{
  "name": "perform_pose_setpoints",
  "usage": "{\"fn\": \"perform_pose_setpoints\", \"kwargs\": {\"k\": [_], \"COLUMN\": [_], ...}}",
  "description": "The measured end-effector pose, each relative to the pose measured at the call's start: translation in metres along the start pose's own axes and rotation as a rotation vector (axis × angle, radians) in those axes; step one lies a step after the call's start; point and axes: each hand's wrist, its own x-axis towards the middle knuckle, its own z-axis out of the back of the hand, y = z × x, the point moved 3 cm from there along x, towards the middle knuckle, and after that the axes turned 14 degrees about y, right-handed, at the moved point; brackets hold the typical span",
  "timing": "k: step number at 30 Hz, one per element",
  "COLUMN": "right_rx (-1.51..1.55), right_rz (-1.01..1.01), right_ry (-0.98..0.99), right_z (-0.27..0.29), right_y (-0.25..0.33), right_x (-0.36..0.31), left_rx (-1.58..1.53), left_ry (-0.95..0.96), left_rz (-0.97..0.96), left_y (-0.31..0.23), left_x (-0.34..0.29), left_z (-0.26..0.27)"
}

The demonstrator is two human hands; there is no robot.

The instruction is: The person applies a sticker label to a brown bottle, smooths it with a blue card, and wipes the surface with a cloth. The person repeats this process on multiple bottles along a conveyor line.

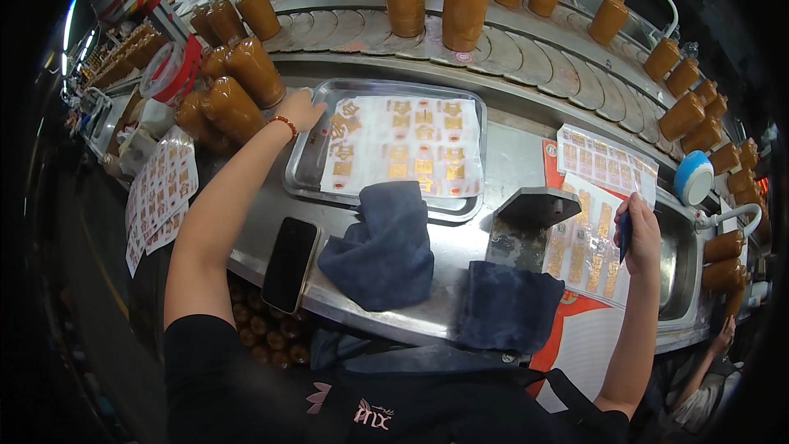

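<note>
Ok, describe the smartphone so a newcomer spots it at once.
On the metal counter, find the rectangular metal tray holding gold-patterned sheets. Below its left end, by the counter's near edge, lies the smartphone, left of the crumpled blue cloth; its smooth black screen sets it apart from that fabric.

Brown btl. [256, 72] beside tray [309, 163], flat dk-blue item [625, 235] nr. gold-sticker sheet [590, 248].

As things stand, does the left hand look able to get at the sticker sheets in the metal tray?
Probably yes: the left hand is beside the metal tray, and nothing seems to stand between it and the sticker sheets; the dark blue cloth reaches only their near edge.
</note>
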Motion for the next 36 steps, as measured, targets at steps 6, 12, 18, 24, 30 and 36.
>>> {"fn": "perform_pose_setpoints", "kwargs": {"k": [6,12,18,24,30,36], "right_rx": [0.046,0.027,0.045,0.038,0.033,0.064], "right_rz": [-0.02,-0.037,-0.022,-0.007,-0.016,0.018], "right_ry": [-0.027,-0.026,-0.086,-0.167,-0.203,-0.21], "right_z": [0.001,-0.007,0.004,0.021,0.043,0.027], "right_y": [0.006,0.018,-0.007,-0.002,-0.001,-0.002], "right_x": [-0.019,-0.021,-0.016,-0.037,-0.041,-0.056], "left_rx": [0.015,-0.002,-0.057,-0.112,-0.125,-0.365], "left_ry": [-0.141,-0.14,-0.164,-0.195,-0.816,-0.39], "left_rz": [-0.013,-0.038,-0.138,-0.384,-0.132,0.018], "left_y": [-0.035,-0.024,-0.026,0.003,0.089,0.122], "left_x": [-0.005,-0.01,-0.027,-0.136,-0.227,-0.243], "left_z": [-0.013,-0.011,-0.006,0.022,0.084,0.044]}}
